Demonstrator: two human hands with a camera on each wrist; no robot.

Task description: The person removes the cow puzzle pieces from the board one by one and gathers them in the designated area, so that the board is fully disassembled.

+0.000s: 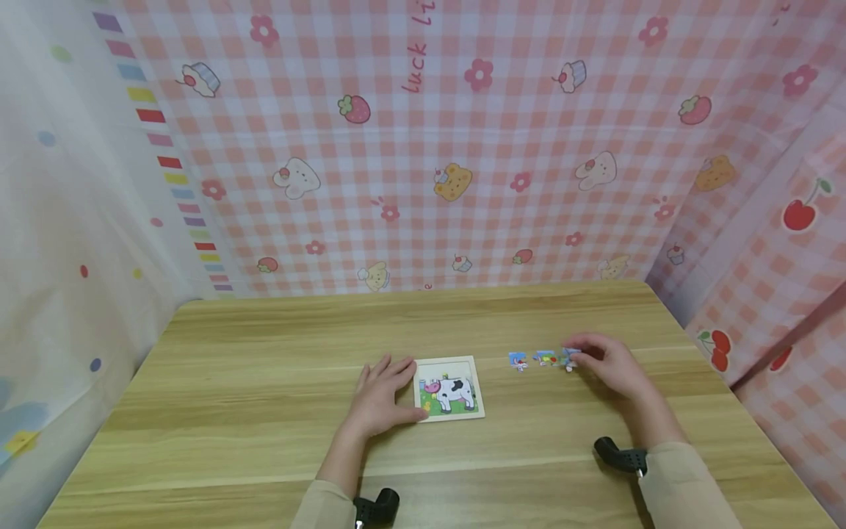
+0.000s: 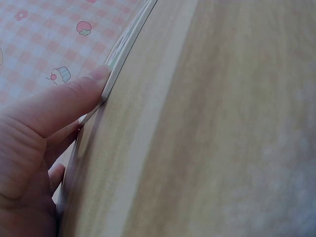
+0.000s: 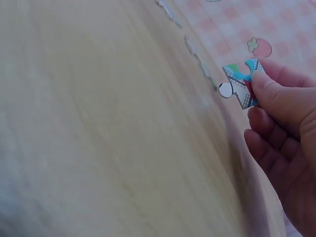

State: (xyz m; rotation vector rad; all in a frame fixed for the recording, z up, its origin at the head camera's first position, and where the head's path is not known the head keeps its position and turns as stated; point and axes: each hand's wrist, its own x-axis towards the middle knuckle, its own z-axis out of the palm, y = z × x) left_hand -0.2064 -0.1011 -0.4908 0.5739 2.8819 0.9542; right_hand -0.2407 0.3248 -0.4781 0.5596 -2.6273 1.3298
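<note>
A square wooden puzzle tray point(image 1: 479, 389) with a cow picture lies on the table, its upper part showing bare white. My left hand point(image 1: 382, 397) rests along its left side with spread fingers, the thumb point(image 2: 96, 81) on the near left corner. Between thumb and fingertips, my right hand point(image 1: 611, 364) pinches a jigsaw piece point(image 3: 242, 84) printed in blue, green, red and white, tilted up close over the table. To the left of this hand lie a blue and white jigsaw piece point(image 1: 518, 360) and a yellow-green one point(image 1: 546, 358).
The wooden table point(image 1: 264, 426) stretches around the tray on all sides. A pink checked curtain point(image 1: 423, 147) hangs behind its back edge, and a white dotted curtain point(image 1: 79, 220) hangs at the left. Black wrist devices point(image 1: 621, 455) sit by both sleeves.
</note>
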